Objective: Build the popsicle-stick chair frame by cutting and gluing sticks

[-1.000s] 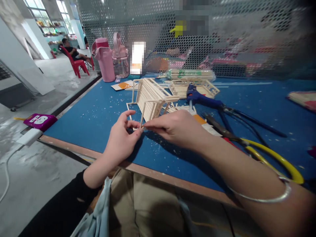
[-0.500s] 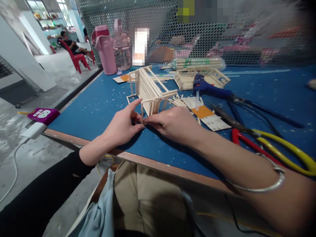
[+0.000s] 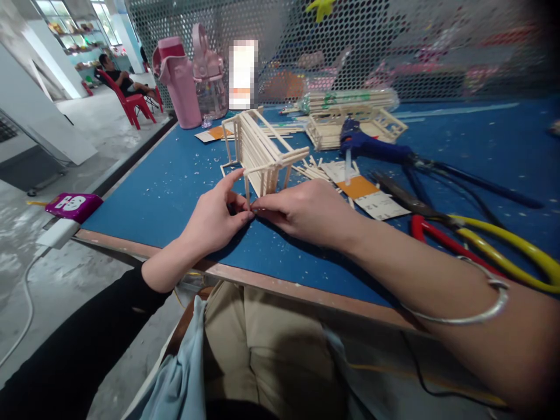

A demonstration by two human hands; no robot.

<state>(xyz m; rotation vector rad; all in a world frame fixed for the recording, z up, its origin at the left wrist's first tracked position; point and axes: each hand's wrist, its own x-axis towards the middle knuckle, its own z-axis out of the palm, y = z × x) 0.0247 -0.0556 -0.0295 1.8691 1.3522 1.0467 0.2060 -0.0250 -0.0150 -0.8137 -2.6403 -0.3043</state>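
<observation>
A small model of thin wooden sticks, with slatted panels and upright corner posts, stands tilted on the blue tabletop. My left hand is closed at its near corner post, the index finger reaching up along the post and the thumb low at its foot. Fingertips of my right hand are pinched together at that same foot, almost touching the left thumb. Whatever lies between the right fingertips is hidden. Loose cut sticks lie just behind my right hand.
Right of my hands are a blue glue gun, pliers with red and yellow handles and a printed card. Behind stand another stick piece, bagged sticks, a pink flask and a clear bottle. A purple power strip sits left.
The camera view has shifted slightly, so the table's contents appear a little higher. Both hands keep the same grip at the model's near corner.
</observation>
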